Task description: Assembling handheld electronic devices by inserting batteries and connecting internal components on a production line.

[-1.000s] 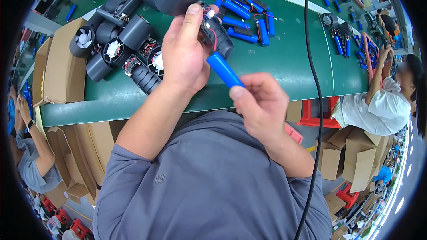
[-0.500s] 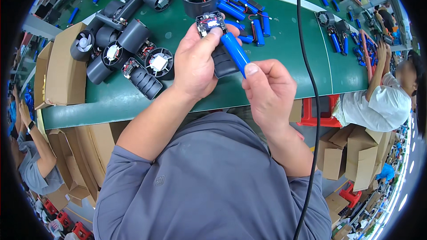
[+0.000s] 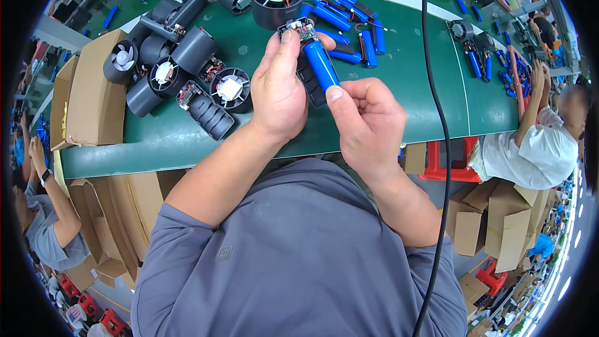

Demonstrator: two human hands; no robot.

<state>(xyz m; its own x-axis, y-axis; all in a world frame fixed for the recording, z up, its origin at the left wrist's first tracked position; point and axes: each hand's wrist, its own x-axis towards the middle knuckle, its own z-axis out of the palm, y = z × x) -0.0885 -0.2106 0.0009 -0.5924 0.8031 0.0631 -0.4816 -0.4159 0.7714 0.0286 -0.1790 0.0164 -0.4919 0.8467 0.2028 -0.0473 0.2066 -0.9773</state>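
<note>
Pinched in the right hand [image 3: 368,126], the rigid, smooth blue battery cell [image 3: 321,65] is pressed against the black housing [image 3: 310,78] clasped by the left hand [image 3: 279,90].

Both forearms rise from the lower edge, bare below grey sleeves, and meet in the middle of the view. The left hand [image 3: 279,90] shows its back — fingers curled forward, thumb stretched up along the right side, closed in a grip. The right hand [image 3: 368,122] sits just beside it, a little lower — fingers folded inward, thumb pressed up toward the left hand, knuckles nearly touching.
</note>
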